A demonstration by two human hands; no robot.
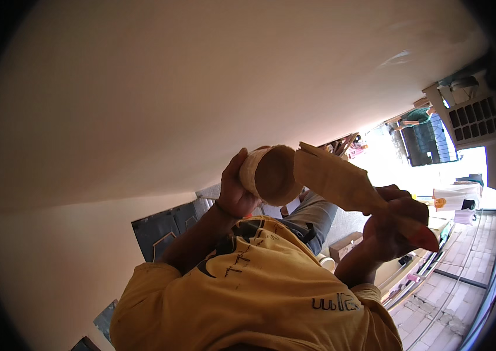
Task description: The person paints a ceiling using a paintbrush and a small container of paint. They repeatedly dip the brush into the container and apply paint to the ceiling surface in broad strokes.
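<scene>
My left hand [237, 190] is wrapped round a pale round tub [276, 175], tilted so that its open mouth faces me. Inside, the tub looks brown and shadowed; I cannot make out any contents. A broad, flat paintbrush [335, 180], beige all over with a red handle end, is gripped by the handle in my right hand [393, 225]. The brush's wide end has a split, uneven edge and lies close beside the tub's rim; whether they touch is hard to tell.
A large plain wall [142, 105] rises close on the left and ahead. Dark panels [166, 228] stand at its foot. A cardboard box [346, 245] sits low by my right arm. At the far right are an air cooler [475, 120] and a person in green [417, 117] near a bright opening.
</scene>
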